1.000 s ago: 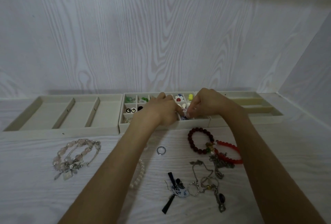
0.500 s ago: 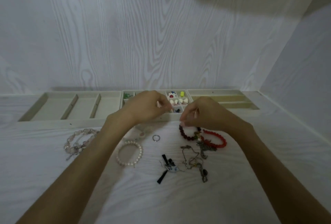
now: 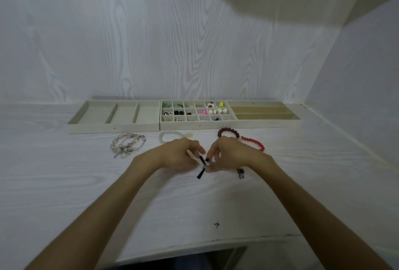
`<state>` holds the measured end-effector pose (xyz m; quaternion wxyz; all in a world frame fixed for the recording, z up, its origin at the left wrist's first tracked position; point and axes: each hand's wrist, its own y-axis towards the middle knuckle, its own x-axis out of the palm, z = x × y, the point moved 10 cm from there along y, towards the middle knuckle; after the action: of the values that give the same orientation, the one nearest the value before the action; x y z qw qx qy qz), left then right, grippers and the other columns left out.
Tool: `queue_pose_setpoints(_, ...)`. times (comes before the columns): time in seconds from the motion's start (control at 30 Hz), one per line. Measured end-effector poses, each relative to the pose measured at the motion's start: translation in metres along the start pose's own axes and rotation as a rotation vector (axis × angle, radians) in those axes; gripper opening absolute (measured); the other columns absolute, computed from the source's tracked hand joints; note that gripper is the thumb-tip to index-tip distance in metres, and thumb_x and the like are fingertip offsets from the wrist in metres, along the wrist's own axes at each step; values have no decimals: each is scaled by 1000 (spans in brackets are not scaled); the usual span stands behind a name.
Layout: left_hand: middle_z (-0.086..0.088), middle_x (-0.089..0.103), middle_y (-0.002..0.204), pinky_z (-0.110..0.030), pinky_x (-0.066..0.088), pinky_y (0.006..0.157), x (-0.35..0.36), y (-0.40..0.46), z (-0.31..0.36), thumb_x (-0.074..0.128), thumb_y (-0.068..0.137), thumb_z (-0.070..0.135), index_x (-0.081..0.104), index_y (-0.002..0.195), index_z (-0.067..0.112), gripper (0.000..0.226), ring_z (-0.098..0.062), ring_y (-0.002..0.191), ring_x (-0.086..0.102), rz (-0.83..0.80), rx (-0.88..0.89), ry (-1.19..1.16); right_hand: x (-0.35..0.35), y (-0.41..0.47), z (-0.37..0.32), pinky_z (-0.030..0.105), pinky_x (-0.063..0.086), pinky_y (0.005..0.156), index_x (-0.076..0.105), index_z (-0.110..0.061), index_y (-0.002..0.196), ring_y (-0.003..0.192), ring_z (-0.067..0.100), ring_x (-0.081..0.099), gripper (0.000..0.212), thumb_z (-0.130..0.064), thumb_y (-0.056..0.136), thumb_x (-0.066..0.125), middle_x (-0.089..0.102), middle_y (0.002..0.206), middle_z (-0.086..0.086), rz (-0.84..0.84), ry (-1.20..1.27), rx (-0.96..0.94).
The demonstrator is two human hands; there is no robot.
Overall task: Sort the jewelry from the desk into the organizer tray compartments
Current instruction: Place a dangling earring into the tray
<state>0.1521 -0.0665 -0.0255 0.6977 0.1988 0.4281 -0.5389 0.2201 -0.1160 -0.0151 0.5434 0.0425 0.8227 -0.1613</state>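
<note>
1. Head view shows us a white wood-grain counter (image 3: 64,183).
2. Three beige felt-lined organizer trays (image 3: 198,126) sit along its back; the middle grid holds small earrings.
3. Our left hand (image 3: 179,154) and right hand (image 3: 232,155) meet in front of them, fingers curled, both pinching a black tassel earring (image 3: 203,167).
4. A dark red bead bracelet (image 3: 226,132) lies just behind the right hand.
5. We can read no lettering.
</note>
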Motion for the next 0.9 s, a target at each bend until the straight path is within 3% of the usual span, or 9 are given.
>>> queue_pose_setpoints(0.1, 2, 57, 117, -22, 44, 87, -2, -7, 4, 65, 87, 16, 52, 131, 16, 45, -12, 97, 57, -16, -4, -38, -1, 1, 0, 20, 45, 60, 75, -14, 94, 62, 5, 54, 23, -30, 77, 76, 60, 67, -12, 26, 40, 19)
queue_pose_setpoints(0.23, 0, 56, 119, -32, 50, 93, -18, -14, 1, 69, 83, 10, 52, 130, 15, 50, -17, 96, 61, 47, -22, -163, -20, -2, 0, 29, 53, 69, 76, -16, 85, 70, 11, 62, 16, -29, 75, 78, 73, 79, 2, 75, 182, 34)
queue_pose_setpoints(0.37, 1, 56, 123, -22, 49, 83, -39, -18, 13, 56, 92, 6, 48, 134, 16, 44, -11, 99, 58, 129, 29, -311, -37, -10, -9, 12, 45, 59, 74, -18, 88, 64, -1, 64, 20, -30, 72, 80, 73, 77, -4, -2, 294, 21)
queue_pose_setpoints(0.47, 5, 59, 125, -20, 45, 76, -43, -13, 22, 42, 101, 20, 48, 134, 21, 34, -12, 112, 57, 140, 15, -404, -50, -10, -19, 14, 48, 65, 75, -20, 92, 73, 1, 66, 23, -32, 73, 79, 73, 79, -6, -35, 214, 5)
queue_pose_setpoints(0.63, 11, 67, 95, -23, 38, 64, -42, -1, 29, 25, 103, 39, 57, 121, 18, 42, -4, 83, 59, 140, -63, -439, -75, -3, -22, 14, 54, 66, 74, -8, 94, 79, 8, 69, 22, -18, 75, 78, 74, 87, 2, -92, 264, 19)
queue_pose_setpoints(0.7, 13, 70, 93, -25, 35, 63, -45, 4, 30, 21, 101, 46, 56, 124, 19, 50, -5, 81, 59, 142, -68, -431, -87, 0, -16, 17, 56, 72, 73, -5, 96, 82, 13, 71, 24, -13, 74, 78, 74, 89, 7, -84, 306, 55)
queue_pose_setpoints(0.77, 11, 71, 99, -26, 36, 66, -50, 7, 34, 18, 99, 52, 54, 125, 23, 53, -7, 85, 59, 156, -41, -415, -100, 2, -11, 15, 55, 68, 73, -7, 95, 78, 10, 70, 23, -15, 75, 78, 74, 86, 6, -46, 343, 58)
queue_pose_setpoints(0.9, 15, 64, 96, -5, 40, 59, -61, 19, 44, 24, 98, 51, 55, 123, 28, 47, 4, 81, 56, 195, 47, -449, -121, 8, 1, 13, 51, 64, 74, -13, 95, 74, 5, 68, 19, -22, 79, 74, 75, 85, 2, 47, 425, 42)
